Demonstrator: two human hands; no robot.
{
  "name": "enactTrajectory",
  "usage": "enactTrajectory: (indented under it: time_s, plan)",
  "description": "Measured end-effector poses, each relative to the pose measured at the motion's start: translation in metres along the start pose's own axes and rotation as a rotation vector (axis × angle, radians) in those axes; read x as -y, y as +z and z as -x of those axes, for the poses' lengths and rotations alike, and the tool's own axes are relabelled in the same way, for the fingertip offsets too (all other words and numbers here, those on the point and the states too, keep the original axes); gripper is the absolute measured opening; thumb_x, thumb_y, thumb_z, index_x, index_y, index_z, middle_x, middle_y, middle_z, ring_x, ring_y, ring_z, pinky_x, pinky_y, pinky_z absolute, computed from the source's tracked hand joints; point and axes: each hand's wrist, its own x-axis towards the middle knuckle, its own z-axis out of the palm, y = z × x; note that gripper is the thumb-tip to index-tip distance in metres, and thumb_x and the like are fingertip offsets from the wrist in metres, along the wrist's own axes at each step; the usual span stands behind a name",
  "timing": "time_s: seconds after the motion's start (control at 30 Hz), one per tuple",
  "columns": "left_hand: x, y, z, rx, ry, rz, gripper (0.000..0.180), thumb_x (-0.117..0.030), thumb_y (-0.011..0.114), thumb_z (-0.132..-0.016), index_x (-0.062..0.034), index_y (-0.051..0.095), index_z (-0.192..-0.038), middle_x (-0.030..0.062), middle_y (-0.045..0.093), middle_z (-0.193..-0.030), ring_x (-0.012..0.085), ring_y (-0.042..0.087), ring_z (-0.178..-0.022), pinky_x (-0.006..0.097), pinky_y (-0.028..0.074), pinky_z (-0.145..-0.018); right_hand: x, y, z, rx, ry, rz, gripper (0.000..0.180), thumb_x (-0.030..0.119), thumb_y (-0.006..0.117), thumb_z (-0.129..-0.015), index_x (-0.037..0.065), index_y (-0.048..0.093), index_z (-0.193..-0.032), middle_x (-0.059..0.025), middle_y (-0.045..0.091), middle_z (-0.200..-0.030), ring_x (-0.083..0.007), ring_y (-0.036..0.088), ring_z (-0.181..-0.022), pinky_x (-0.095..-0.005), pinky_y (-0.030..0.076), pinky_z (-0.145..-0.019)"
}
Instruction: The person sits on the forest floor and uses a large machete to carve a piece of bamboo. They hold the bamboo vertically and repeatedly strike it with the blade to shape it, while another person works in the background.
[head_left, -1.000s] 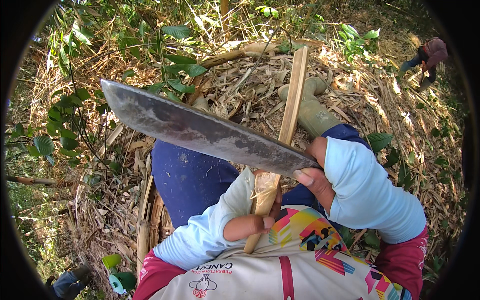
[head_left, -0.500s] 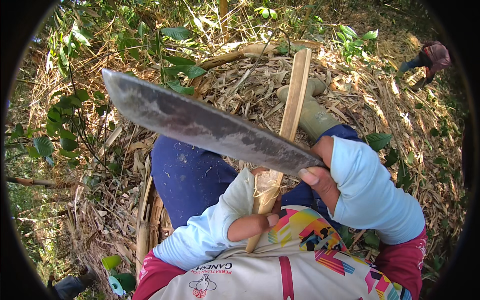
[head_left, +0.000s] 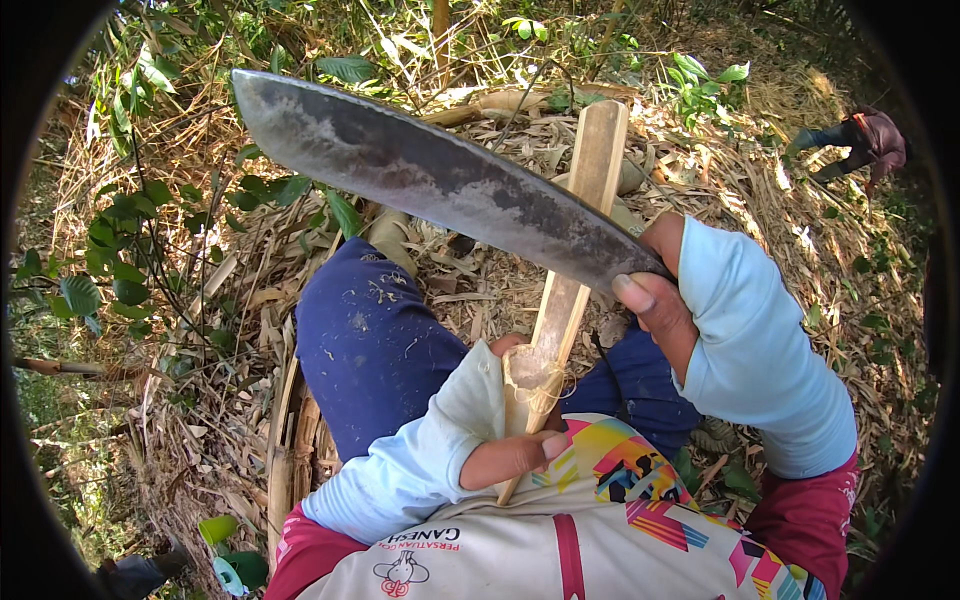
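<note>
In my right hand [head_left: 660,300] is a machete [head_left: 430,175], gripped near the base of its blade; its handle is hidden in the fist. The broad, dark, stained blade reaches up and to the left, crossing in front of a split bamboo strip [head_left: 597,155]. My left hand [head_left: 510,455] closes round the lower part of that strip against my lap, thumb lying along its side. Just above the thumb the strip has a pale knot-like node with thin curled fibres [head_left: 535,370]. The strip's lower end tapers by my shirt.
Dry leaves and bamboo shavings [head_left: 470,285] cover the ground round my legs. Split bamboo pieces [head_left: 285,450] lie at my left. Leafy plants [head_left: 130,250] stand to the left. A green cup [head_left: 218,529] is at lower left. Another person [head_left: 865,145] bends over at far right.
My right hand has lifted the machete, its tip swinging up and slightly right. The bamboo strip has shifted a little in my left hand's grip. My legs have shifted slightly.
</note>
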Motion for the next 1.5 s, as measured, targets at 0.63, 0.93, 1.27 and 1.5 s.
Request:
enactTrajectory:
  time_s: [0.63,0.93,1.27,1.5]
  plan:
    - [-0.002,0.003,-0.001,0.005,0.045,-0.049,0.078,-0.002,0.071,-0.076,-0.0007,0.025,-0.139,0.0107,0.057,-0.076,0.017,0.06,-0.063,0.029,0.05,-0.059,0.002,0.006,0.011,0.152,0.038,-0.056,0.02,0.02,0.058,-0.093,0.002,0.056,-0.083,-0.0132,0.046,-0.065,-0.0325,0.049,-0.058,-0.04,0.038,-0.053]
    - [-0.005,0.0,-0.003,0.068,-0.004,-0.031,0.074,-0.001,0.066,-0.076,-0.0007,0.028,-0.14,0.0106,0.05,-0.125,0.0183,0.048,-0.115,0.03,0.042,-0.094,0.004,0.012,0.019,0.205,-0.007,-0.111,0.02,0.017,0.062,-0.09,0.003,0.053,-0.081,-0.0136,0.045,-0.063,-0.0327,0.05,-0.056,-0.04,0.038,-0.051]
    - [0.0,0.004,-0.001,0.013,0.06,-0.004,0.068,-0.004,0.072,-0.077,0.0006,0.035,-0.134,0.0096,0.055,-0.118,0.0162,0.051,-0.112,0.029,0.043,-0.092,0.001,0.01,0.02,0.125,0.01,-0.09,0.023,0.021,0.058,-0.094,0.002,0.053,-0.082,-0.0125,0.046,-0.063,-0.0307,0.05,-0.055,-0.0384,0.038,-0.051]
    - [0.006,0.002,0.001,-0.028,0.023,-0.069,0.067,0.0,0.077,-0.075,-0.0027,0.035,-0.126,0.01,0.06,-0.077,0.0181,0.063,-0.069,0.031,0.052,-0.064,-0.003,0.002,0.007,0.0,0.023,-0.04,0.031,0.028,0.052,-0.098,0.001,0.052,-0.083,-0.0048,0.046,-0.056,-0.016,0.051,-0.049,-0.0291,0.039,-0.048]
